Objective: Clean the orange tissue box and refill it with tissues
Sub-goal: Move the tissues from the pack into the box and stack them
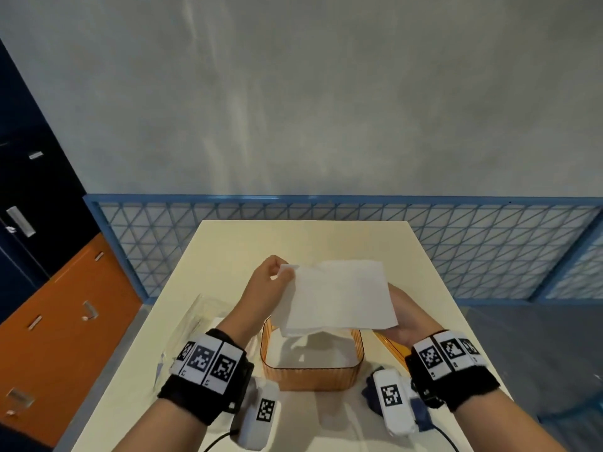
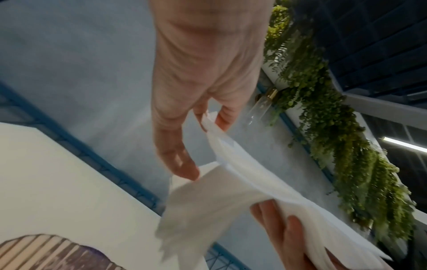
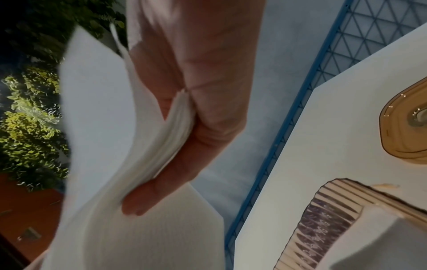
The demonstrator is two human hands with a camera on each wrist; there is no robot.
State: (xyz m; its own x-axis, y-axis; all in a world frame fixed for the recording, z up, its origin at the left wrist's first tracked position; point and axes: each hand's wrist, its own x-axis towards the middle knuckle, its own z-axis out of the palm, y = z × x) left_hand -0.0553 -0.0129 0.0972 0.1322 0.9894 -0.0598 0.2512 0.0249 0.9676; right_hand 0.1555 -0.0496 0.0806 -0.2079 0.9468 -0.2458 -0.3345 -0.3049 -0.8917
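Note:
The orange ribbed tissue box (image 1: 310, 375) stands open-topped on the table's near middle, and its inside looks bare. Just above it hangs a white stack of tissues (image 1: 339, 298), held by both hands. My left hand (image 1: 283, 272) pinches the stack's far left corner between thumb and fingers (image 2: 221, 118). My right hand (image 1: 403, 316) grips the right edge of the tissue stack (image 3: 104, 146), thumb on one face and fingers (image 3: 161, 182) curled under. Some sheets droop at the near left corner. The box's orange lid (image 3: 406, 127) lies to the right of the box (image 3: 323, 228).
A crumpled clear plastic wrapper (image 1: 195, 321) lies on the cream table (image 1: 228, 249) at the left. A dark blue cloth (image 1: 370, 391) sits near the right front edge. A blue mesh fence (image 1: 489, 249) borders the table's far side, and orange and dark cabinets (image 1: 65, 305) stand left.

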